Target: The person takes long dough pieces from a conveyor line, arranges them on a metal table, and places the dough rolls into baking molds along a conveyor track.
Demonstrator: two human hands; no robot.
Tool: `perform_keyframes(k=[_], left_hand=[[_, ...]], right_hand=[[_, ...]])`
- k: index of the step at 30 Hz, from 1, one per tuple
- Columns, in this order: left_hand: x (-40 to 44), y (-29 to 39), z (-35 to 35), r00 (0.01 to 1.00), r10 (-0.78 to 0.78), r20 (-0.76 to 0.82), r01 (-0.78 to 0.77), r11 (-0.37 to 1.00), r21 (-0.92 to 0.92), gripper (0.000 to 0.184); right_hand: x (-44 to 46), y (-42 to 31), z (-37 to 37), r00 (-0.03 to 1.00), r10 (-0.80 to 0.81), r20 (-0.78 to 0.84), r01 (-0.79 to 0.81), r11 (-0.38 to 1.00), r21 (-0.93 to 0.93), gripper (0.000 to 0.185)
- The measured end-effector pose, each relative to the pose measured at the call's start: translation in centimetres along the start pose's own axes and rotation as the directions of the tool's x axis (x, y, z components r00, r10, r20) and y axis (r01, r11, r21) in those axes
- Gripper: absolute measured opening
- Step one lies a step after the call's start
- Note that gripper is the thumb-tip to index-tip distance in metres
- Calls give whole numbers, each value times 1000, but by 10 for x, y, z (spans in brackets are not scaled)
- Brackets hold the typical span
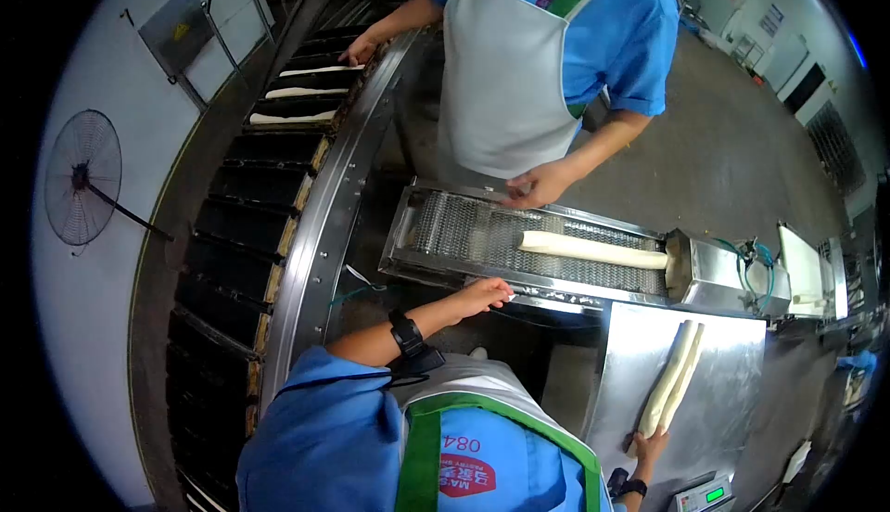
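My left hand (482, 298) is at the near edge of the mesh conveyor (464, 226), fingers drawn together; a tiny pale bit shows at the fingertips, too small to name. Down at the right, my right hand (651, 445) grips the near ends of two long dough strips (675, 377), which lie side by side on a steel table (732, 354). Another dough strip (593, 249) rests lengthwise on the conveyor, its right end at a metal housing (718, 271).
Opposite me stands a co-worker in a white apron (501, 85), one hand (542, 183) over the conveyor, the other (360, 50) at a line of dark baking trays (246, 224), some holding dough. A digital scale (705, 495) stands lower right; a fan (83, 176) is at left.
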State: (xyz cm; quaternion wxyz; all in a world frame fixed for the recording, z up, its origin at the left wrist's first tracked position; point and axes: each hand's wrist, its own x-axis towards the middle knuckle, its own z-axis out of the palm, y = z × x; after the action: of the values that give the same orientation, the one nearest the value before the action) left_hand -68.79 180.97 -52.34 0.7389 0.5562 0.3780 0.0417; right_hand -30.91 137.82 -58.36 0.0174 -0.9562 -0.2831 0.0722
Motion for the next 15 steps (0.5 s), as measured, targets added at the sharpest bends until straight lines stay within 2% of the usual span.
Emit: perform_keyframes(k=[2,3,4,5,6,7,8,9,10,11,12,14,15], left_hand=[[4,-13,-4,1000,7,22,-7,1000,12,28],[2,-13,-7,1000,0,31,0,1000,5,28],[0,-12,-14,999,24,44,-24,1000,2,28],[-1,-12,-17,997,48,61,-47,999,-5,27],[-5,-8,-21,999,39,33,-39,999,3,27],[-11,-5,-30,1000,26,-1,-26,1000,17,27],[-11,-8,-38,999,29,-22,-29,1000,1,27],[-12,-10,-46,999,17,-48,-17,1000,1,26],[-13,-12,-54,998,17,-68,-17,1000,7,26],[-13,-14,-60,995,18,-94,-18,1000,6,26],[-13,-10,-64,995,16,-100,-17,1000,-5,26],[-19,-6,-82,986,53,-159,-54,999,-5,26],[-24,-4,-91,981,56,-184,-60,998,-15,26]], right_hand=[[4,6,7,997,73,27,-73,997,-20,58],[6,-8,-9,980,101,172,-161,912,378,52],[6,-22,-29,946,85,312,-286,670,685,46],[4,-36,-47,972,45,230,-210,605,768,38],[9,-33,-58,977,31,209,-183,619,764,38],[19,-35,-74,979,45,200,-174,698,695,37],[11,-82,-120,979,55,197,-180,687,704,37],[25,-77,-130,978,19,207,-154,734,661,36],[27,-102,-162,971,-34,237,-145,703,697,33],[40,-104,-177,981,-59,186,-81,742,666,32],[37,-142,-215,981,35,188,-147,768,623,32],[52,-170,-263,965,-242,98,140,798,586,37],[56,-183,-284,950,-293,105,173,777,605,43]])
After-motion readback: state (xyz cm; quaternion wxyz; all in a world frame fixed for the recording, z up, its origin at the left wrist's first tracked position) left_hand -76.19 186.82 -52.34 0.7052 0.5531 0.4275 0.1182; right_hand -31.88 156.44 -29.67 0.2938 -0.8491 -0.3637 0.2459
